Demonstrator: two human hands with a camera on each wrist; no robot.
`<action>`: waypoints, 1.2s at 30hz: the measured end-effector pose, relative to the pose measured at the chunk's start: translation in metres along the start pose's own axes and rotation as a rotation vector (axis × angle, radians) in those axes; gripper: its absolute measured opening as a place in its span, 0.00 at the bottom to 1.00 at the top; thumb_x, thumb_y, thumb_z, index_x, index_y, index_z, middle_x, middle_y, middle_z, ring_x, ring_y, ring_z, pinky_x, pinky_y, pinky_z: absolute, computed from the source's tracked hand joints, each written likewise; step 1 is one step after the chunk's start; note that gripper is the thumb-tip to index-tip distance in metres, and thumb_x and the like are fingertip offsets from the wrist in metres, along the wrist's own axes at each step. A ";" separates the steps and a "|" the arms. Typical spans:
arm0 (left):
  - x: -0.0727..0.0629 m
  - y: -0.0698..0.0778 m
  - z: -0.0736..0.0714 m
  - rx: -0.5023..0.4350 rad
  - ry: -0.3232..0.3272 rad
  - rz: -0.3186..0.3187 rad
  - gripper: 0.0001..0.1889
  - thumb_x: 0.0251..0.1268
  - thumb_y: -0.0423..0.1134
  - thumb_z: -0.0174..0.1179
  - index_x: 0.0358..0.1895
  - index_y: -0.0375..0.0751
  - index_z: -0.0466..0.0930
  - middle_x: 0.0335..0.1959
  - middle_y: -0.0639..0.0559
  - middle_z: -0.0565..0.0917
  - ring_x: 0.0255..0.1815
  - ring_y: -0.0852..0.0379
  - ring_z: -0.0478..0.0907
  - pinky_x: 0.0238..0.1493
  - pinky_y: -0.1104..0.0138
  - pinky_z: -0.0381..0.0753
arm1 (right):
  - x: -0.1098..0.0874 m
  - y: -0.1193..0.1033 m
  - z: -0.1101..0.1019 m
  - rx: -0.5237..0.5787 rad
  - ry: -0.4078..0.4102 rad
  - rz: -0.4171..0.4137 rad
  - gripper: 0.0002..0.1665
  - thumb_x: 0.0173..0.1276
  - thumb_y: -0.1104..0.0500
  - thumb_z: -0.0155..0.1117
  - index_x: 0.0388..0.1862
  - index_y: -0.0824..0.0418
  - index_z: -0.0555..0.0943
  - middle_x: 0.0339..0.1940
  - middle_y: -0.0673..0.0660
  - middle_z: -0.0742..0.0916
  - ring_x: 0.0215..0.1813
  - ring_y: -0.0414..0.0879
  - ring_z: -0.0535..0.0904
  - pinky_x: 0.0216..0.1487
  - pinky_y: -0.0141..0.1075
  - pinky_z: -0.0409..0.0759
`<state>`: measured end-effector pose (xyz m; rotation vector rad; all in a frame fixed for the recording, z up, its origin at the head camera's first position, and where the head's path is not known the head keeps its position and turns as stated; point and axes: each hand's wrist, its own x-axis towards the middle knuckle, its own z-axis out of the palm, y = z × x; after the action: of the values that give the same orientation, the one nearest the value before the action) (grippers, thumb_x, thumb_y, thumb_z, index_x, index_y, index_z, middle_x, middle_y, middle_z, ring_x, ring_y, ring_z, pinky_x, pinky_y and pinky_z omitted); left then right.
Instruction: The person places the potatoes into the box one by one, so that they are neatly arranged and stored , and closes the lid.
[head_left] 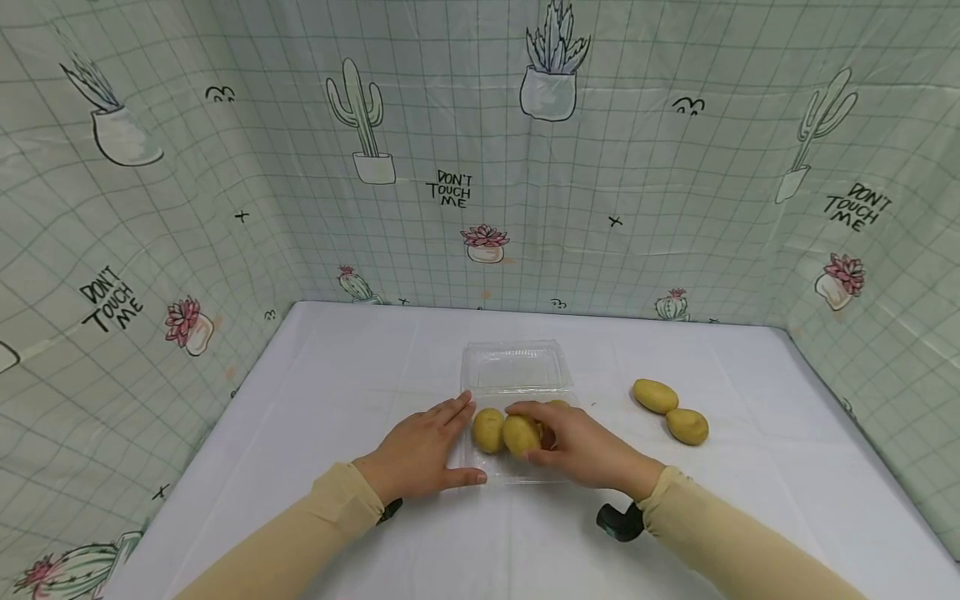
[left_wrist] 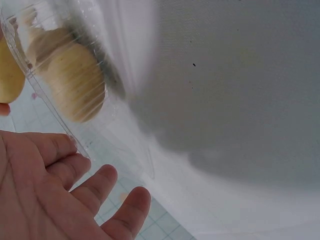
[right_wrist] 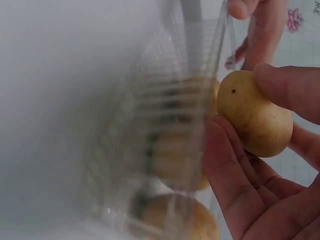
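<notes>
"What's at your left end?"

"My left hand (head_left: 420, 454), fingers straight, thumb spread away from them, fingertips at the left edge of a clear plastic container (head_left: 517, 477). My left wrist view adds the palm, with those fingers slightly parted."

"And the middle?"

"The container sits open on the tabletop (head_left: 405, 358), its lid (head_left: 514, 367) laid back on the far side. One potato (head_left: 488, 430) rests inside, towards the left. Just right of it I have a held potato (head_left: 521, 435), clamped between the thumb and fingers of my right hand (head_left: 588, 442)."

"Can you see that grip properly?"

"Better from my right wrist: thumb on one side, fingers on the other, and a small dark spot on the skin that the head view doesn't show. Through the ribbed wall I also count three potatoes in a row (right_wrist: 202, 220); from my head, the right hand covers part of that row."

"Far right?"

"Two loose potatoes (head_left: 655, 396), touching each other on the tabletop. Only the head view shows them."
</notes>
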<state>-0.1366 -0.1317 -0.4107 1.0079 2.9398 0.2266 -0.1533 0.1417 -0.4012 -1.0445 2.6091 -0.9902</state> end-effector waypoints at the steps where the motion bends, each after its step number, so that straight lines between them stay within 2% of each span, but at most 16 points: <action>1: 0.000 0.000 0.000 0.000 -0.002 -0.003 0.51 0.64 0.72 0.54 0.76 0.32 0.59 0.78 0.43 0.57 0.76 0.46 0.58 0.66 0.52 0.69 | 0.001 0.000 0.003 0.002 -0.010 0.007 0.35 0.67 0.59 0.71 0.72 0.53 0.71 0.57 0.47 0.80 0.40 0.44 0.78 0.40 0.35 0.79; 7: 0.000 0.000 0.000 -0.001 -0.003 -0.001 0.51 0.64 0.72 0.53 0.76 0.32 0.58 0.78 0.43 0.57 0.76 0.46 0.58 0.66 0.51 0.68 | 0.006 -0.002 0.016 0.030 -0.042 0.007 0.34 0.67 0.59 0.71 0.71 0.56 0.72 0.61 0.50 0.80 0.44 0.40 0.78 0.45 0.35 0.81; 12: 0.000 0.000 0.000 0.009 -0.001 0.005 0.51 0.64 0.72 0.53 0.76 0.32 0.58 0.78 0.42 0.57 0.76 0.46 0.58 0.67 0.52 0.68 | 0.007 -0.002 0.021 0.048 -0.044 -0.007 0.35 0.68 0.59 0.71 0.72 0.57 0.71 0.63 0.52 0.80 0.47 0.41 0.77 0.48 0.40 0.80; 19: 0.000 -0.001 0.002 0.013 0.014 0.011 0.51 0.63 0.72 0.54 0.76 0.31 0.60 0.78 0.42 0.58 0.76 0.46 0.59 0.65 0.52 0.70 | 0.005 -0.002 0.025 0.083 -0.054 -0.005 0.33 0.70 0.56 0.68 0.72 0.54 0.71 0.58 0.51 0.80 0.50 0.44 0.76 0.52 0.46 0.78; 22: 0.001 -0.002 0.003 0.011 0.019 0.012 0.51 0.63 0.72 0.54 0.76 0.31 0.60 0.78 0.42 0.58 0.76 0.46 0.59 0.65 0.52 0.70 | 0.005 -0.003 0.026 0.084 -0.056 -0.009 0.32 0.72 0.56 0.66 0.72 0.53 0.71 0.59 0.52 0.80 0.52 0.44 0.76 0.54 0.48 0.77; 27: 0.000 -0.002 0.004 0.010 0.017 0.013 0.51 0.63 0.72 0.54 0.75 0.31 0.60 0.78 0.42 0.58 0.75 0.45 0.59 0.65 0.52 0.70 | 0.005 -0.003 0.029 0.064 -0.061 0.003 0.31 0.72 0.56 0.65 0.73 0.52 0.70 0.59 0.50 0.81 0.54 0.42 0.77 0.57 0.47 0.77; 36: 0.000 -0.002 0.002 0.003 0.023 0.018 0.51 0.63 0.71 0.55 0.75 0.31 0.60 0.78 0.41 0.58 0.75 0.45 0.59 0.65 0.52 0.71 | 0.006 -0.004 0.030 0.051 -0.041 -0.029 0.30 0.73 0.58 0.65 0.72 0.53 0.71 0.54 0.49 0.82 0.50 0.41 0.78 0.53 0.43 0.78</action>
<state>-0.1374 -0.1327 -0.4130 1.0390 2.9537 0.2352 -0.1445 0.1198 -0.4212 -1.0818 2.5288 -1.0253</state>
